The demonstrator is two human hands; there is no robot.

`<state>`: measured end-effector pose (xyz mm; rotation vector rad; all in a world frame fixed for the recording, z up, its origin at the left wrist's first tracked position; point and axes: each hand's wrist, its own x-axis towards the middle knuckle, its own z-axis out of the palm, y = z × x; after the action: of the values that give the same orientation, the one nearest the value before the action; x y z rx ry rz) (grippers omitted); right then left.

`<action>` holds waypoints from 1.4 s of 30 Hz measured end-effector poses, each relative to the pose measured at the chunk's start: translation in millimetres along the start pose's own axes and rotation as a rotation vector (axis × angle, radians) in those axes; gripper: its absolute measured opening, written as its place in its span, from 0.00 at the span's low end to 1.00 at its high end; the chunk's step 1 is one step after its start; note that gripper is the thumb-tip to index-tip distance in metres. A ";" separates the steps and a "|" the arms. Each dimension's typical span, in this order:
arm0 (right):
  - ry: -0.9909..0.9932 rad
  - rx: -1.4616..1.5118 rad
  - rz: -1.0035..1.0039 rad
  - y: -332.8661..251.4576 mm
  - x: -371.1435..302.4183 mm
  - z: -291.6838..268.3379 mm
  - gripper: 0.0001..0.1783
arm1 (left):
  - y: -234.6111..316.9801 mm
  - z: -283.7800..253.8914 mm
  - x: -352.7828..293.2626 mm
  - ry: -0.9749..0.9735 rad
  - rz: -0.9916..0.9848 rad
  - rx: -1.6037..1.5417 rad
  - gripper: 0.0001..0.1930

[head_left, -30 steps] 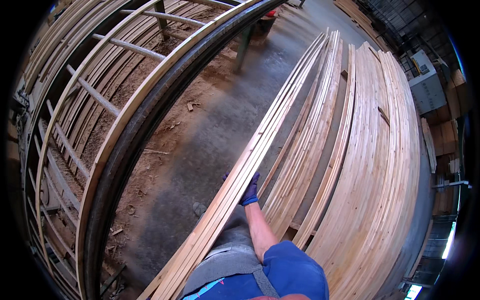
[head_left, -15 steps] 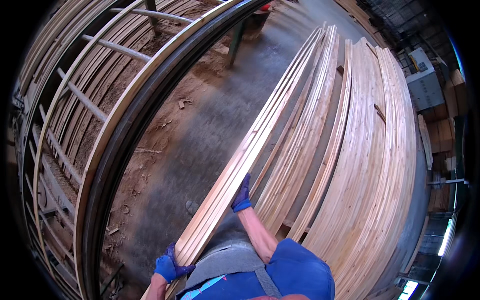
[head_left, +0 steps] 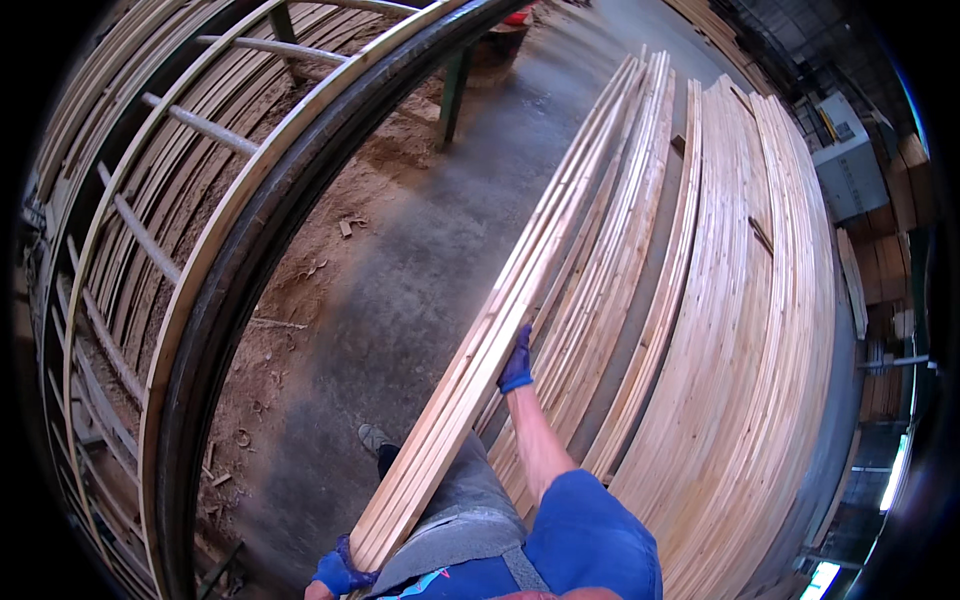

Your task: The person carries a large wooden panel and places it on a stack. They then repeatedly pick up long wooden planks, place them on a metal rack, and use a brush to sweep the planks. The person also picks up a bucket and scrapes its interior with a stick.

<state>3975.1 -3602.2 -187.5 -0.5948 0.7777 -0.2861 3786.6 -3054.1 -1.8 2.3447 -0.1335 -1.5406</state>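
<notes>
A bundle of several long, pale wooden strips (head_left: 450, 415) slants from my waist toward the far stacks. At its near end, my left hand (head_left: 343, 572), in a dark blue glove, grips the strips from the left side, partly cut off by the lower edge. Farther along, my gloved right hand (head_left: 517, 360) is closed against the bundle's right side; the fingers beneath are partly hidden. Just right of the bundle lie narrow stacks of similar strips (head_left: 610, 290).
A wide stack of wooden strips (head_left: 730, 300) spreads along the right. On the left stands a curved-looking frame with metal rollers (head_left: 215, 130) and a dark rail (head_left: 210, 350). Wood shavings (head_left: 275, 375) litter the floor beside it. My shoe (head_left: 375, 437) shows left of the bundle.
The bundle's near part has shifted slightly right. My right hand has moved forward and right with its arm stretched farther, and my left hand has dropped lower. My shoe has come more into view.
</notes>
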 end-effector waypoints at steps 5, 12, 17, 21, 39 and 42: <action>-0.011 0.043 -0.018 -5.5 -40.3 20.5 0.37 | 39.1 -23.6 -36.7 -0.009 -0.147 0.092 0.33; 0.043 0.068 0.049 -6.6 -103.3 48.3 0.36 | 35.1 -23.0 -58.4 0.037 -0.146 0.038 0.35; 0.027 0.111 0.047 -10.0 -110.5 50.4 0.37 | 31.9 -28.4 -60.9 0.054 -0.133 0.046 0.35; 0.056 0.057 0.033 -13.7 -121.5 77.8 0.37 | 26.4 -26.9 -64.8 0.067 -0.134 0.025 0.36; -0.117 0.198 0.156 32.9 -129.5 97.5 0.38 | -40.0 -36.9 -106.5 -0.035 -0.097 -0.168 0.39; -0.145 0.307 0.181 76.3 -106.0 70.0 0.34 | -51.8 -50.8 -110.9 -0.115 -0.058 -0.284 0.39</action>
<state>3955.4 -3465.7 -133.4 -0.2508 0.6269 -0.1878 3781.8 -2965.6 96.8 2.0575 0.1204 -1.6051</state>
